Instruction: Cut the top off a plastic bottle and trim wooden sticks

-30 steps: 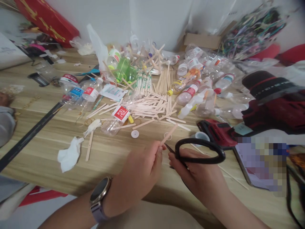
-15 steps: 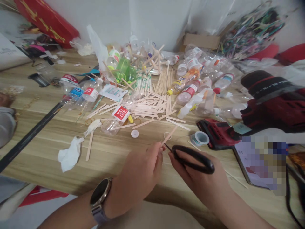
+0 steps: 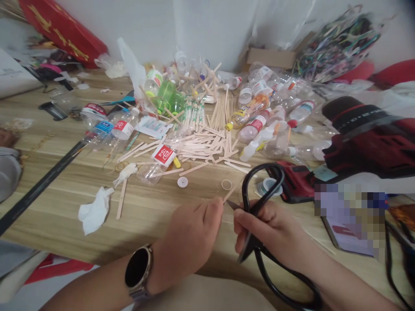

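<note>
My left hand (image 3: 194, 229), with a watch on its wrist, pinches a thin wooden craft stick (image 3: 230, 191) whose far end sticks out past the fingers. Black-handled scissors (image 3: 249, 248) are in my right hand (image 3: 279, 222), gripped around the middle with the handle loops spread wide apart. One pointed blade reaches toward the stick beside my left fingertips; whether it touches the wood I cannot tell. Just beyond the stick lies a pale ring (image 3: 226, 185), and a white cap (image 3: 182, 182) is farther left. The lower end of the stick is hidden in my left hand.
A heap of craft sticks (image 3: 202, 144) lies mid-table, with plastic bottles (image 3: 256, 123) around it. A red and black power tool (image 3: 353, 147), a small spool (image 3: 270, 185) and a phone (image 3: 346, 235) are at right. Crumpled tissue (image 3: 94, 211) and a long dark bar (image 3: 39, 190) lie left.
The scissors have swung round in my right hand and opened wide, one loop now up and the other down. My left hand keeps its pinch on the craft stick.
</note>
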`<move>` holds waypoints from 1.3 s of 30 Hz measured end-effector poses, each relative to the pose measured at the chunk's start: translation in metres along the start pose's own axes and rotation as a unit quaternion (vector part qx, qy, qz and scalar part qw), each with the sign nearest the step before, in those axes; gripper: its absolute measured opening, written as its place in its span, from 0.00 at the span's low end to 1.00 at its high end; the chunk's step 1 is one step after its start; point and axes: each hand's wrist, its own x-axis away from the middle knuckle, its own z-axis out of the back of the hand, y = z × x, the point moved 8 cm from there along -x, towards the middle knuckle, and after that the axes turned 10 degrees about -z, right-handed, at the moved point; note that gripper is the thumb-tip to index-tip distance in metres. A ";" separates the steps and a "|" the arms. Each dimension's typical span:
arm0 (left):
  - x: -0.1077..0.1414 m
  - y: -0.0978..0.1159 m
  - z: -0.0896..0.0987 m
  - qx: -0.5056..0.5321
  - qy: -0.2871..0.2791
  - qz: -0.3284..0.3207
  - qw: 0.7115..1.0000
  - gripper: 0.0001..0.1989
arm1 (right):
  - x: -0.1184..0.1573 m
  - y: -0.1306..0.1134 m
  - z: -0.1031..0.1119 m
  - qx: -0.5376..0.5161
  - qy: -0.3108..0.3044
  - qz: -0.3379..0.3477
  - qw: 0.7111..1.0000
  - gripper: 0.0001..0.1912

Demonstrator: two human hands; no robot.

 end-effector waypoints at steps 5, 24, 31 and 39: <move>-0.002 -0.004 -0.006 0.001 -0.064 0.010 0.998 0.12 | 0.009 -0.027 0.012 0.248 0.137 0.153 0.947 0.23; 0.002 -0.012 -0.013 0.015 0.013 -0.006 1.000 0.14 | -0.004 0.039 -0.045 -0.466 -0.043 -0.220 0.856 0.27; 0.005 -0.017 -0.016 0.054 -0.008 0.025 0.998 0.14 | -0.007 0.017 -0.005 -0.077 0.093 -0.036 0.992 0.24; 0.004 -0.027 -0.022 0.027 -0.045 0.059 0.997 0.13 | -0.007 -0.017 0.008 0.205 0.209 0.128 0.948 0.24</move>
